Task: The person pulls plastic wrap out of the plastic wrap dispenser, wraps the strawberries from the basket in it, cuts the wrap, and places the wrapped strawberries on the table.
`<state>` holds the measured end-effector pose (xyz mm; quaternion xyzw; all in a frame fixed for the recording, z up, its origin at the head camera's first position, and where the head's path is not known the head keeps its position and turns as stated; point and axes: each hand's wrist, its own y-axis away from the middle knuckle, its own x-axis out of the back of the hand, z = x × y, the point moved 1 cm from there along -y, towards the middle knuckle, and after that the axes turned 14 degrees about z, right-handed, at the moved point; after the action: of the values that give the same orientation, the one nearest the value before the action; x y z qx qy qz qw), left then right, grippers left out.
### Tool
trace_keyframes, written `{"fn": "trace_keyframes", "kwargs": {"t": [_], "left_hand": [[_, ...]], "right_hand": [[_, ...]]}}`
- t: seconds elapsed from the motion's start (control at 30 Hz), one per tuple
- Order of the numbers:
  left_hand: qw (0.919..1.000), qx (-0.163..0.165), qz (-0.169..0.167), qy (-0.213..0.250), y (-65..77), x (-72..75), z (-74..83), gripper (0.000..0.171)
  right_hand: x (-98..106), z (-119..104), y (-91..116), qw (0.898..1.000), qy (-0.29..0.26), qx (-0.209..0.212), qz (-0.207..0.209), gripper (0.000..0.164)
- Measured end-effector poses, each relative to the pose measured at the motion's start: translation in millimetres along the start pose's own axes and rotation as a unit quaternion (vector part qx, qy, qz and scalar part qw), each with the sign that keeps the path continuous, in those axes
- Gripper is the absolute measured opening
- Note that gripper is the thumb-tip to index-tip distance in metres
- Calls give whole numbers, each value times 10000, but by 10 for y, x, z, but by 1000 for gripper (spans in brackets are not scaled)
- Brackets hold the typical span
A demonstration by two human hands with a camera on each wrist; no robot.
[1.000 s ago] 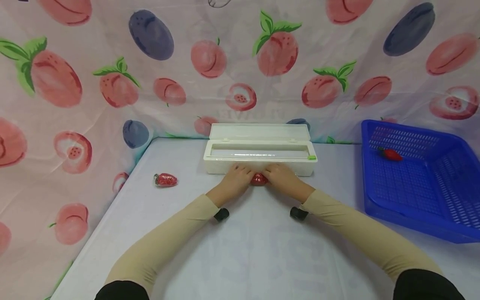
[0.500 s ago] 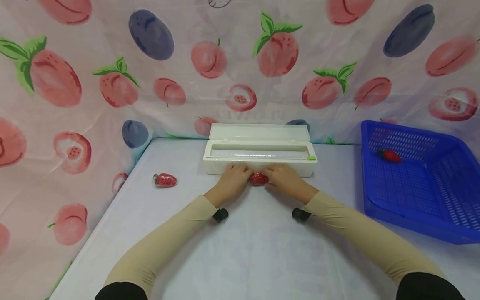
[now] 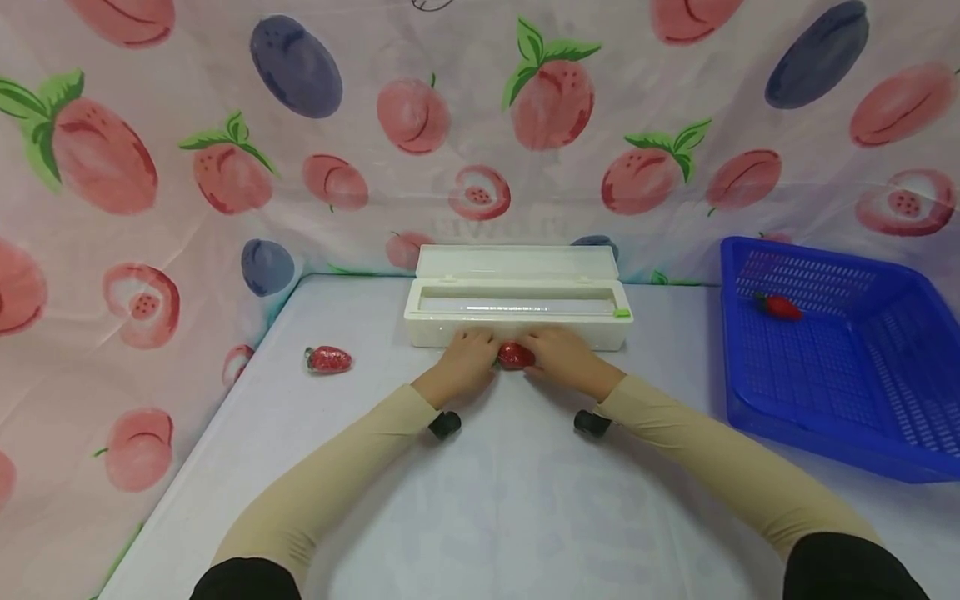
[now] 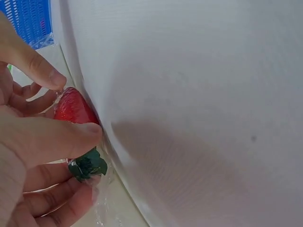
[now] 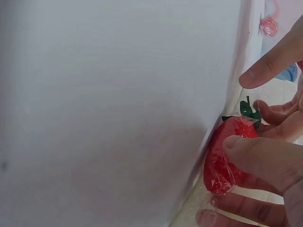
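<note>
A red strawberry [image 3: 516,356] with a green leafy cap, wrapped in clear cling film [image 5: 227,182], is between both hands in front of a white cling film dispenser [image 3: 519,312]. My left hand [image 3: 467,362] holds the cap end, its thumb across the fruit and its fingers behind the green leaves [image 4: 88,165]. From the other side my right hand [image 3: 566,362] holds the tip end, with thumb over the wrapped fruit and fingers spread behind it. Loose film [image 4: 108,208] trails past the cap in the left wrist view.
Left on the white table [image 3: 495,500] lies another film-wrapped strawberry [image 3: 328,360]. A blue plastic basket [image 3: 840,454] stands at the right, holding one strawberry [image 3: 780,307]. The dispenser's lid [image 3: 517,262] is raised against the fruit-print cloth [image 3: 555,183] behind.
The strawberry shows more fully between the hands than one second ago, when fingers covered more of it. Both hands have shifted only slightly; the dispenser and basket stay in place.
</note>
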<state>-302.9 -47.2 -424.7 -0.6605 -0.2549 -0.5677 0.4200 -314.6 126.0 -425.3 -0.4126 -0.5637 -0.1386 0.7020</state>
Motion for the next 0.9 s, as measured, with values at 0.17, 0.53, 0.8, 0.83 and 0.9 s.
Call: {"fn": "trace_keyframes", "kwargs": {"t": [0.17,0.53,0.8,0.83,0.9], "left_hand": [[9999,43,-136,83,-5,13,1,47],[9997,167,-10,188,43,-21,-17,45],[9981,-9,549,-274,64,-1,-13,32],[9979,-2,567,-309,65,-2,-16,31],[9978,12,570,-331,68,-6,-24,28]], "right_hand": [[11,-30,-32,9998,159,40,-123,44],[-27,26,43,9993,-255,-61,-276,53],[109,78,121,9971,-712,-200,-163,50],[139,90,134,9968,-754,-233,-143,48],[205,118,158,9960,-826,-330,-110,45]]}}
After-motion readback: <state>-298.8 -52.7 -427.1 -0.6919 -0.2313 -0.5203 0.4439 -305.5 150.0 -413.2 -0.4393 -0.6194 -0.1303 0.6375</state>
